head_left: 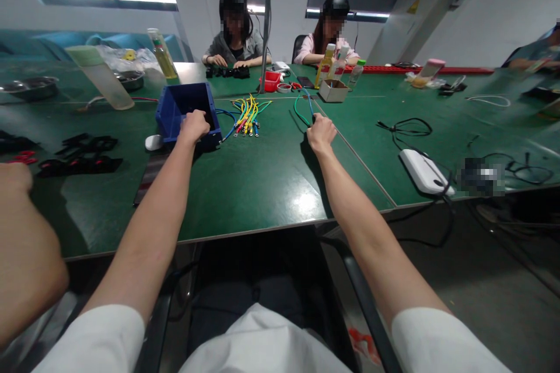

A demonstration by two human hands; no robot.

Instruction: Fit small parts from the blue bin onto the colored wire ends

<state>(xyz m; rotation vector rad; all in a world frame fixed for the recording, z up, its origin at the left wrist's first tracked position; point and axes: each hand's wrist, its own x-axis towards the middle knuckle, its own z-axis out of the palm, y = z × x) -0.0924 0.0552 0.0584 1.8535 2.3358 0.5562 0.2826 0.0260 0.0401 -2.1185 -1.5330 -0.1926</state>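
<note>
My left hand [195, 126] is at the open front of a blue plastic bin [184, 93], its fingers curled. Whatever it may hold is hidden behind the knuckles. My right hand [322, 131] is closed around the near ends of a green cable [299, 111] and a blue cable [309, 99], over the green table. Between my hands lies a bundle of yellow, green, blue and red cables [248, 113] with metal ring ends. A blue cable [227, 114] curves along the right side of the bin.
A phone [151, 178] and a white mouse-like object [153, 143] lie by the bin. To the right is a white power bank [424, 172] with black cords. A red tray [270, 80], a small box [333, 91] and bottles stand farther back. A neighbour's arm [26, 256] enters at left.
</note>
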